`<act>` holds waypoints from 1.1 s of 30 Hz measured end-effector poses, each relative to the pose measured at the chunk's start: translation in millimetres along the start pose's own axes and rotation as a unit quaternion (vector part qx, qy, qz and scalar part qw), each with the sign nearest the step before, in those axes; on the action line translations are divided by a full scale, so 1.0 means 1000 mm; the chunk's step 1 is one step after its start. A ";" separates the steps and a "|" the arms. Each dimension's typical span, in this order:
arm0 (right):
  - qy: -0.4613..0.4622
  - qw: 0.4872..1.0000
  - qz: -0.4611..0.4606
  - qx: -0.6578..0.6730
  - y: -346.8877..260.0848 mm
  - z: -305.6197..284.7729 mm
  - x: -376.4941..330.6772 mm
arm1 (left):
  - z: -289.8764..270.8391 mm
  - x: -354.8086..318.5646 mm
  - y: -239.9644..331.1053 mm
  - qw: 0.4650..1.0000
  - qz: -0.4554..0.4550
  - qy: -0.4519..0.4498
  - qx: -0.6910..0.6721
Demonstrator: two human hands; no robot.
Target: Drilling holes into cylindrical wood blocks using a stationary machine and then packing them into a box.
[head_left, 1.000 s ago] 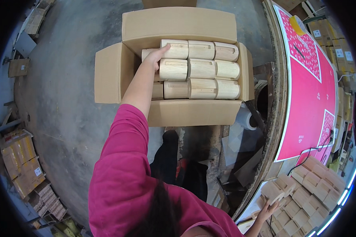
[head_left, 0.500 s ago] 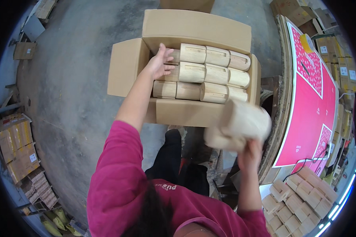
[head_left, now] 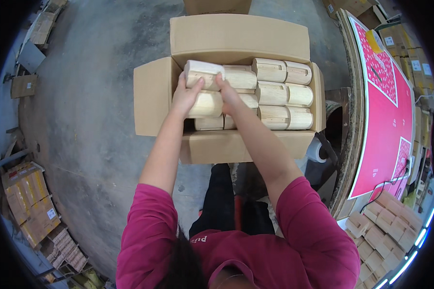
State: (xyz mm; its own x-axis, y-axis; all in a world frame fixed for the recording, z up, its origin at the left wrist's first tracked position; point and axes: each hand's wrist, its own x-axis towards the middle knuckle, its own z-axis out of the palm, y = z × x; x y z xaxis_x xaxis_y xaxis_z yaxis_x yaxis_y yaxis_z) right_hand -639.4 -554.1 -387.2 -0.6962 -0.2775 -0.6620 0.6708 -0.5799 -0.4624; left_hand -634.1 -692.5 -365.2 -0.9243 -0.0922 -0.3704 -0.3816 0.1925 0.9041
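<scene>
An open cardboard box (head_left: 241, 36) stands in front of me, holding rows of pale wooden cylinders (head_left: 271, 92), several with slots cut in them. At its left end, two more cylinders are between my hands: an upper wooden cylinder (head_left: 202, 67) and a lower wooden cylinder (head_left: 205, 107). My left hand (head_left: 186, 98) is closed around their left side, thumb on top. On their right side, my right hand (head_left: 230, 95) grips with its thumb near the upper one's end. Whether the pair rests on the layer below, I cannot tell.
To the right is a table with a pink-and-white printed top (head_left: 381, 120), a yellow tape roll (head_left: 374, 41) on it. More wooden pieces (head_left: 383, 231) are piled at the lower right. Stacked cartons (head_left: 31, 204) stand on the left. A roll of clear film (head_left: 316, 150) lies beside the box.
My right hand has swung from the lower right to the box's left end, carrying wooden cylinders. My left hand has closed on them there.
</scene>
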 end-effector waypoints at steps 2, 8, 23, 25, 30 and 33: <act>-0.029 1.000 0.002 0.005 -0.002 -0.017 0.014 | 0.006 0.014 -0.003 0.999 -0.023 -0.001 -0.035; 0.132 0.955 0.006 -0.266 0.014 -0.002 0.028 | 0.005 0.039 -0.053 0.978 -0.122 -0.038 -0.165; 0.161 0.350 -0.285 -0.878 -0.006 -0.085 -0.060 | 0.013 -0.002 -0.063 0.987 0.022 -0.076 0.142; 0.133 0.329 -0.298 -0.886 -0.011 -0.090 -0.051 | 0.011 -0.009 -0.057 0.970 0.079 -0.087 0.212; 0.180 0.349 -0.290 -0.873 -0.030 -0.073 -0.039 | 0.014 -0.002 -0.022 0.950 0.168 -0.005 0.263; 0.178 0.297 -0.222 -0.911 -0.033 -0.071 -0.030 | 0.035 0.007 -0.003 0.905 0.038 -0.049 0.421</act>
State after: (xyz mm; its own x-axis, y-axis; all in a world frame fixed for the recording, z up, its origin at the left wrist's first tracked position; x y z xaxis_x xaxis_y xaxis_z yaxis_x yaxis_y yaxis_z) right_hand -623.0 -472.0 -394.1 -0.9658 -0.1978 -0.1674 -0.2179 0.9696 0.1117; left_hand -639.8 -659.5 -378.1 -0.9289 0.0311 -0.3691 -0.1535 0.8746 0.4599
